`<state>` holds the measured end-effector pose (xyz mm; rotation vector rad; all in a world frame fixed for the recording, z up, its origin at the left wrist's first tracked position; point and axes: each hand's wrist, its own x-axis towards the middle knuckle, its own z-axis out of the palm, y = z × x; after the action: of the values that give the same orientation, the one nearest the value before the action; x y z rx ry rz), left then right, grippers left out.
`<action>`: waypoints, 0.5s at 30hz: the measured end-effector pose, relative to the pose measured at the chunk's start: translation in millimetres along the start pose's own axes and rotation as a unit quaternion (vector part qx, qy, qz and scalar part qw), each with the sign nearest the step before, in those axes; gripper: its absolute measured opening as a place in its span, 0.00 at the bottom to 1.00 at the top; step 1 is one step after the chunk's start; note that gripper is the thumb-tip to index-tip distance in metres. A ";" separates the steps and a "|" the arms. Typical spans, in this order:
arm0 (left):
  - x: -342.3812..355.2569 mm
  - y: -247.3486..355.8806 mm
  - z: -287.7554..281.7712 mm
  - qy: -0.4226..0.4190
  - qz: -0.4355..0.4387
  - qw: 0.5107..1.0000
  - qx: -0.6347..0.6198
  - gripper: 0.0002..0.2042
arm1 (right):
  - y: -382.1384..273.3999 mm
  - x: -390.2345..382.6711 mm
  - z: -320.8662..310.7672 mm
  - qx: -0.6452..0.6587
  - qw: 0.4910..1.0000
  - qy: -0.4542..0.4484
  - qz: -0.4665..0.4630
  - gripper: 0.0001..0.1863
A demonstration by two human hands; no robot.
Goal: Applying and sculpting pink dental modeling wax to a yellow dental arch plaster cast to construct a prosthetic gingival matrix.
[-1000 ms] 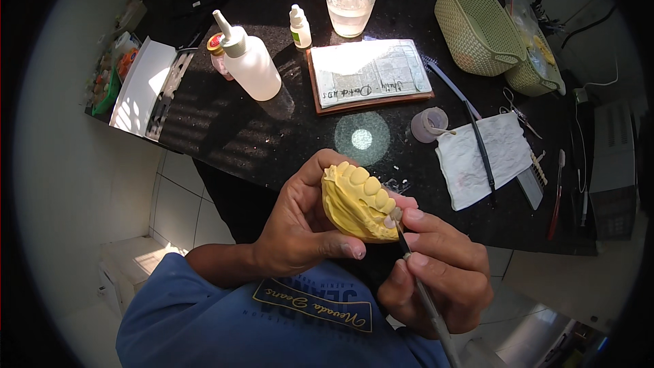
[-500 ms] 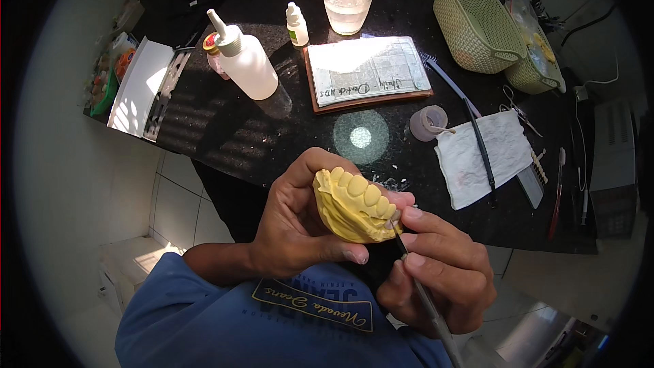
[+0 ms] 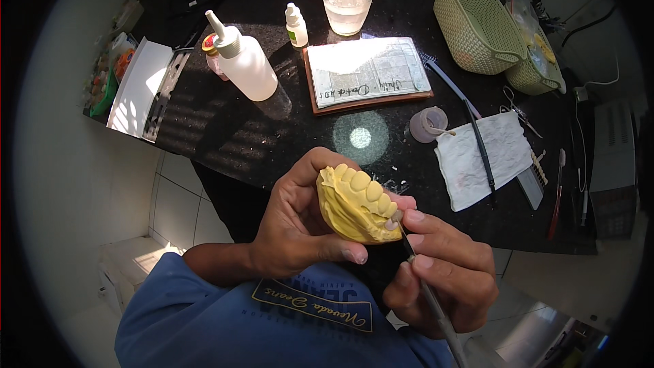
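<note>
At the dark table (image 3: pixel 269 146), six o'clock side on my feed, the left hand (image 3: pixel 293 218) has its grip clamped round a yellow tooth model (image 3: pixel 347 215), I'd guess for steadiness. At its four o'clock, the right hand (image 3: pixel 449 269) pinches a thin tool (image 3: pixel 437 312) pen-style, probably for control.

In our left hand (image 3: pixel 291 223), we hold a yellow dental cast (image 3: pixel 349 212), tilted, teeth upward; from our right hand (image 3: pixel 451 274), a slim grey tool (image 3: pixel 437 310) slants to its pale patch (image 3: pixel 390 225).
</note>
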<state>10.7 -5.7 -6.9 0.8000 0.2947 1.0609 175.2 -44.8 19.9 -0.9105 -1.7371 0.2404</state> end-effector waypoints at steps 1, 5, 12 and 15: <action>-0.9 2.5 5.1 0.070 -0.051 0.996 -0.015 0.31 | 0.4 -1.4 1.2 0.017 1.000 0.014 0.004 0.10; -2.5 -1.5 2.8 0.085 -0.065 0.993 -0.041 0.33 | -2.7 1.8 -2.2 -0.007 1.000 -0.012 0.005 0.10; -4.0 -3.9 0.7 0.075 -0.061 0.994 -0.052 0.33 | -0.5 -0.1 0.7 0.010 1.000 -0.005 0.005 0.10; -4.8 -5.2 -0.1 0.077 -0.057 0.994 -0.055 0.33 | -1.8 -0.1 1.0 0.000 1.000 0.001 0.000 0.10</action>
<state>11.7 -11.1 -11.4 0.5969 0.4050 1.0247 173.6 -45.8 20.4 -0.9092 -1.7363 0.2397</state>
